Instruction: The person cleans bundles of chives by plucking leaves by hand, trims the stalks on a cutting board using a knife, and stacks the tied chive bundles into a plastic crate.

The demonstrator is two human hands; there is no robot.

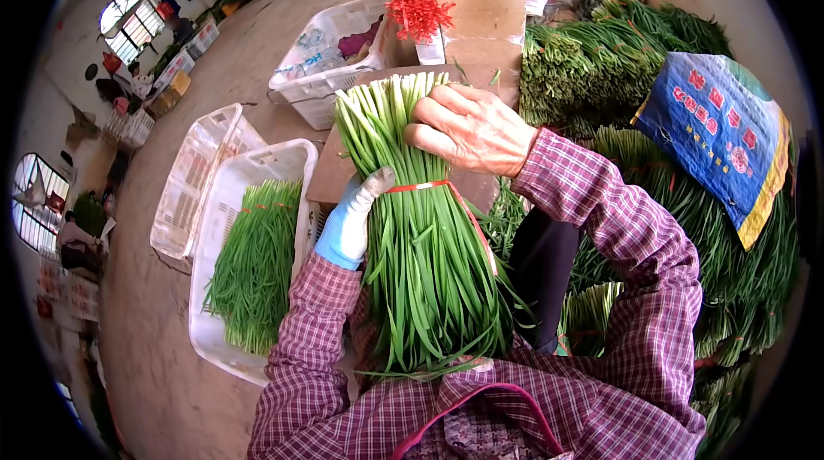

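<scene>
A thick bunch of garlic chives point(433, 263) lies upright before me, pale stem ends at the top and green leaves hanging toward my lap. A red tie point(419, 186) circles it, with a loose red length trailing down its right side. My left hand point(352, 218), in a white and light-blue glove, is closed around the left side at the tie, its thumb on the stems. My bare right hand point(468, 130) has its fingers curled onto the pale stems at the upper right; the fingertips are partly hidden.
At left, a white crate point(249, 170) holds chives beside another crate point(193, 194). Behind stands a crate with plastic bags point(318, 52). Red ties point(419, 12) hang near a pillar point(476, 14). Chive piles point(601, 57) and a blue sack point(717, 130) lie right. People work farther off.
</scene>
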